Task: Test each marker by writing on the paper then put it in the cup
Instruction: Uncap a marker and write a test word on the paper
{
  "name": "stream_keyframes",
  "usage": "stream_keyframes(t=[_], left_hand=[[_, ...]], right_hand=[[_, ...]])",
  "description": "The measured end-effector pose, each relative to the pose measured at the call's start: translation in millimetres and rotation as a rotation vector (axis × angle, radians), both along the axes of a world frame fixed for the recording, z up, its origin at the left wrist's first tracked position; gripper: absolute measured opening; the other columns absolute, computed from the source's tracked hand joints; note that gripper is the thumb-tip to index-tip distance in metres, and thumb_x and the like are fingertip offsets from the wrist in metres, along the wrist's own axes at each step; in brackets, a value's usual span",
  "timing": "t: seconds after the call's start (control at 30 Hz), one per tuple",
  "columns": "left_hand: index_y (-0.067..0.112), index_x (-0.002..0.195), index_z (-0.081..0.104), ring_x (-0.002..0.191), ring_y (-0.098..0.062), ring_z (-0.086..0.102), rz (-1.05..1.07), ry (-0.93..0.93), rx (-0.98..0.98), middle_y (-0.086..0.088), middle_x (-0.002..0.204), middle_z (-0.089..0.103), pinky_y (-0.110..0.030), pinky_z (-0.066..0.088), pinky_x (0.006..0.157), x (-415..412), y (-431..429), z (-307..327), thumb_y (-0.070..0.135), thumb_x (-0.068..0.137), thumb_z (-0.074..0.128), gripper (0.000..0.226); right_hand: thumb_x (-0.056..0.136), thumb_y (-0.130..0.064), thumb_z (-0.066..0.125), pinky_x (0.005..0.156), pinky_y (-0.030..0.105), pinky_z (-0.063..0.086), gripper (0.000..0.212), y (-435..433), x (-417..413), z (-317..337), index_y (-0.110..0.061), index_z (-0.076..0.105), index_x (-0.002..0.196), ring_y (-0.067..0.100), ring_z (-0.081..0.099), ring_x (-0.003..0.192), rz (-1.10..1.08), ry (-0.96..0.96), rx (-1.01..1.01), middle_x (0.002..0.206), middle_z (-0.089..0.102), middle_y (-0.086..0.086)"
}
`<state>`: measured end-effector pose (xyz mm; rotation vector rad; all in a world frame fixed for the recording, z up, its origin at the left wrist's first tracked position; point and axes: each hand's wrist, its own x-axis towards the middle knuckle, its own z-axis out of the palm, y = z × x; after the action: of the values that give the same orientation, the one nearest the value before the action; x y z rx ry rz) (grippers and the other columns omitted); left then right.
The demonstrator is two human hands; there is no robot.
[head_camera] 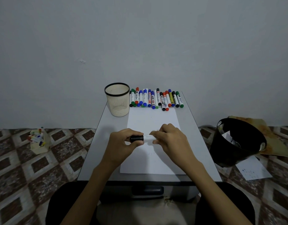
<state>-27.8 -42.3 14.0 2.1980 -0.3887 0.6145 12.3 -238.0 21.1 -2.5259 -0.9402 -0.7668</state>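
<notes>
While you hold the marker (144, 138) crosswise above the paper (153, 117), both of your hands are clamped on it: your left hand (122, 142) curls its fingers and thumb round the black cap (136, 138), and your right hand (170, 140) wraps the white barrel at the other end. Your hands sit close together, with only a short stretch of barrel showing between them, and the cap meets the barrel with no gap that you could make out. The paper lies flat in the middle of the grey surface (101, 143), its near part carrying a few small dark dots just beneath your hands. At the far left corner of the paper stands the cup (119, 104), upright, cream with a black rim; what lies inside it cannot be told. Just beside the cup, along the back edge, a row of markers (156, 99) lies side by side with caps of black, green, red and blue, the nearest ends touching the far edge of the paper. On the tiled floor (26, 168) to your left sits a small box (38, 142) holding more markers, well apart from the surface. To your right a black bin (234, 153) tilts toward you with crumpled sheets in it, and a loose sheet (253, 171) marked with dark specks lies on the floor near it.
</notes>
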Motion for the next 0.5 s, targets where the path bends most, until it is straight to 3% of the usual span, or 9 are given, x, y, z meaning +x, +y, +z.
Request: stream_keyframes(t=[0.17, 0.3, 0.4, 0.5], left_hand=[[0.013, 0.101, 0.071, 0.069, -0.003, 0.060, -0.039, 0.015, 0.053, 0.002, 0.078, 0.071, -0.006, 0.045, 0.066, -1.7, 0.8, -9.2, 0.030, 0.081, 0.064, 0.027], [0.019, 0.097, 0.071, 0.064, -0.005, 0.060, -0.085, 0.074, -0.037, 0.007, 0.074, 0.068, -0.019, 0.049, 0.062, -2.3, 9.2, -17.0, 0.026, 0.082, 0.061, 0.019], [0.019, 0.094, 0.070, 0.071, -0.002, 0.062, -0.048, 0.129, -0.110, 0.014, 0.084, 0.068, -0.017, 0.049, 0.067, -4.8, 15.1, -23.1, 0.020, 0.082, 0.061, 0.015], [0.019, 0.098, 0.064, 0.084, -0.003, 0.061, 0.027, 0.120, -0.093, 0.012, 0.092, 0.065, -0.017, 0.047, 0.075, -3.1, 19.9, -25.7, 0.033, 0.087, 0.052, 0.021]], right_hand=[[0.067, -0.009, 0.085, 0.048, 0.027, 0.038, 0.026, 4.2, 2.3, -8.0, -0.018, 0.076, 0.089, 0.020, 0.052, 0.063, 0.039, -0.014, 0.037, 0.070, 0.057, 0.001], [0.070, -0.008, 0.082, 0.050, 0.029, 0.037, 0.023, -3.2, 6.6, -13.6, -0.017, 0.076, 0.090, 0.021, 0.049, 0.065, 0.057, -0.047, 0.058, 0.071, 0.053, 0.003], [0.075, -0.011, 0.080, 0.053, 0.028, 0.038, 0.021, -14.8, 17.4, -11.9, -0.016, 0.074, 0.095, 0.016, 0.046, 0.069, 0.014, -0.055, 0.138, 0.075, 0.053, 0.003], [0.074, -0.016, 0.080, 0.066, 0.027, 0.031, 0.021, -19.6, 26.1, -8.8, -0.014, 0.072, 0.094, 0.014, 0.042, 0.077, -0.036, -0.099, 0.176, 0.079, 0.057, 0.002]])
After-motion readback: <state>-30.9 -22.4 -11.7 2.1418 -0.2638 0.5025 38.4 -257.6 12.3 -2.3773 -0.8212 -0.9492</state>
